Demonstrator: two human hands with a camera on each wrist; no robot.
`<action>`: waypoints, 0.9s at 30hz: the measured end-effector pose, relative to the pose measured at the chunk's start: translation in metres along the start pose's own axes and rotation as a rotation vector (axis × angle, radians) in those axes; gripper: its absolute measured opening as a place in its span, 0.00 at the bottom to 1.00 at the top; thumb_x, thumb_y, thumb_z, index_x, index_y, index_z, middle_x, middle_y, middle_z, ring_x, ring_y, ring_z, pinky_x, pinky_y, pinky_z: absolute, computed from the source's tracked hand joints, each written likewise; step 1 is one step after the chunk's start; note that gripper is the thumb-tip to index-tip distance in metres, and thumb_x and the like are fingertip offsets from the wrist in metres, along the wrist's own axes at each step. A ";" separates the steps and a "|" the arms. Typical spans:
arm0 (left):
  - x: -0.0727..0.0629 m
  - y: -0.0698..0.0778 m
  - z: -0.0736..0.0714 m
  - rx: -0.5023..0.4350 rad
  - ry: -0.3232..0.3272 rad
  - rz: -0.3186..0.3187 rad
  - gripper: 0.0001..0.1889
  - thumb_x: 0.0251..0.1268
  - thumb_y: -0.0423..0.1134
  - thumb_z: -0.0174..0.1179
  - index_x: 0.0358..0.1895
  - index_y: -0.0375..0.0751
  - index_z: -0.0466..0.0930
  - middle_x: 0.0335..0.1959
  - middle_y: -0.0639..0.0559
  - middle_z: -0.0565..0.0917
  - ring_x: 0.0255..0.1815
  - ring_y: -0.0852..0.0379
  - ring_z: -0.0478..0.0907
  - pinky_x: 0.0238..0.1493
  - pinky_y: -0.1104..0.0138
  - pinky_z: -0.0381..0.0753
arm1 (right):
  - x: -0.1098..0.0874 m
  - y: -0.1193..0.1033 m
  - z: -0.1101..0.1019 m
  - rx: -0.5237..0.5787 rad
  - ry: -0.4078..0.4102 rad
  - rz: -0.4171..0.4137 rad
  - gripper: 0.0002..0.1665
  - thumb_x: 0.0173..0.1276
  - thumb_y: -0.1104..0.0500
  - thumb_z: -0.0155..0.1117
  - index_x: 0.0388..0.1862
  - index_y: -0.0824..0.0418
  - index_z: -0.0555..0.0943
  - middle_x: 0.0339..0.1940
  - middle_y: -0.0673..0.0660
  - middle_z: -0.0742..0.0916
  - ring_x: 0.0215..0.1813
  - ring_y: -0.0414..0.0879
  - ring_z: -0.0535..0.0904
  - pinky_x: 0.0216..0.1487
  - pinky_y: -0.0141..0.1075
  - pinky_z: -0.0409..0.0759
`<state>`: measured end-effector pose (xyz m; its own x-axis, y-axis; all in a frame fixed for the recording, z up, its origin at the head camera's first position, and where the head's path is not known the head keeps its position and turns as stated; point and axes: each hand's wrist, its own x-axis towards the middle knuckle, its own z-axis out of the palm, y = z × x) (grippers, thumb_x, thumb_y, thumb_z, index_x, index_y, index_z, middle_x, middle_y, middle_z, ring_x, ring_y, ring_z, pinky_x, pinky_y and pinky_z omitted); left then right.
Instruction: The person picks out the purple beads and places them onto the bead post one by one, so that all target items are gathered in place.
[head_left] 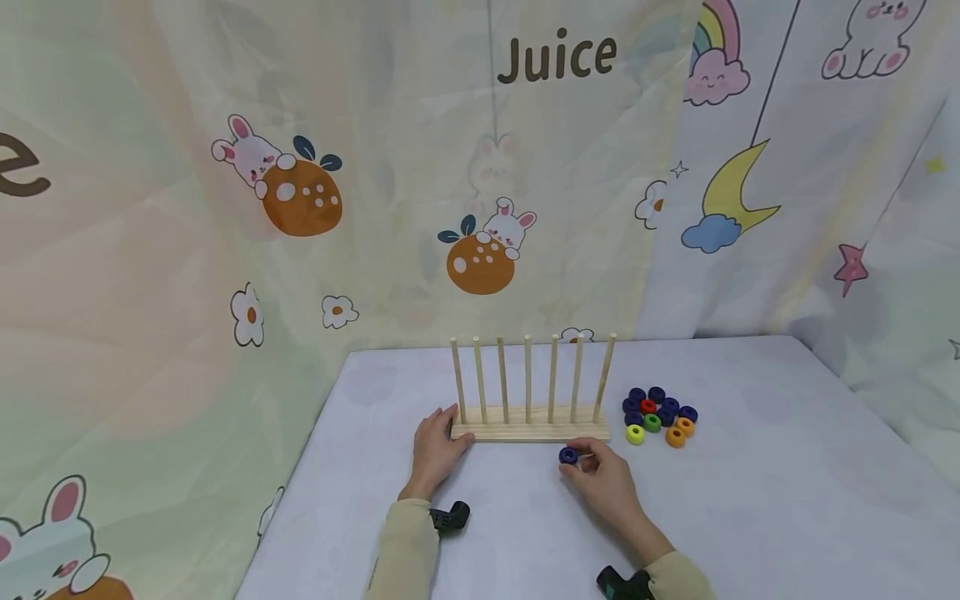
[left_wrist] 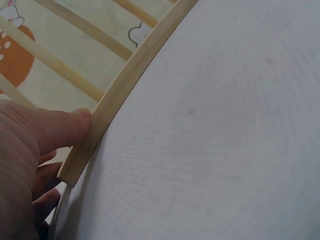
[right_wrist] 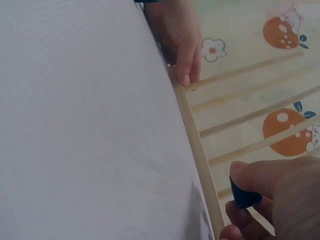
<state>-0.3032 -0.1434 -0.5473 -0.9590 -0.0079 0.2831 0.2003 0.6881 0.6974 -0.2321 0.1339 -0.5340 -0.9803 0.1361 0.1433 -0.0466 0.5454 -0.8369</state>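
A pale wooden peg rack stands on the white table, with a row of several upright bare pegs. At the left end of its base, my left hand grips the wood; in the left wrist view the thumb lies on the front edge of the base and the other fingers are round the end. My right hand pinches a dark blue ring bead between thumb and fingers, just in front of the rack's right part. In the right wrist view the bead overlaps the rack, partly covered by the fingers.
Right of the rack lies a cluster of ring beads: several dark blue ones, a red one, a green one, a yellow one and two orange ones. A printed curtain hangs behind the table.
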 end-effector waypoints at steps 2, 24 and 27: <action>0.000 0.000 -0.001 -0.002 -0.002 -0.003 0.33 0.56 0.43 0.69 0.65 0.34 0.73 0.64 0.38 0.76 0.70 0.37 0.64 0.72 0.42 0.54 | 0.000 -0.003 0.003 0.008 -0.003 0.001 0.21 0.55 0.61 0.76 0.48 0.57 0.82 0.40 0.52 0.86 0.35 0.41 0.76 0.32 0.28 0.75; 0.000 -0.004 -0.001 -0.002 -0.003 0.060 0.29 0.55 0.41 0.69 0.60 0.32 0.77 0.62 0.38 0.78 0.69 0.37 0.66 0.73 0.45 0.53 | -0.008 -0.028 0.033 0.100 -0.013 -0.111 0.20 0.54 0.64 0.76 0.47 0.57 0.84 0.37 0.51 0.86 0.30 0.38 0.74 0.28 0.27 0.74; 0.001 -0.003 -0.002 0.001 0.000 0.080 0.28 0.55 0.41 0.69 0.59 0.32 0.78 0.61 0.37 0.78 0.68 0.36 0.66 0.72 0.44 0.54 | -0.006 -0.033 0.036 0.115 0.000 -0.148 0.20 0.54 0.64 0.76 0.47 0.59 0.84 0.37 0.51 0.86 0.30 0.38 0.75 0.29 0.27 0.75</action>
<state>-0.3040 -0.1468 -0.5482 -0.9400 0.0470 0.3378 0.2758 0.6873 0.6720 -0.2316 0.0855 -0.5262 -0.9612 0.0612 0.2691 -0.2118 0.4612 -0.8617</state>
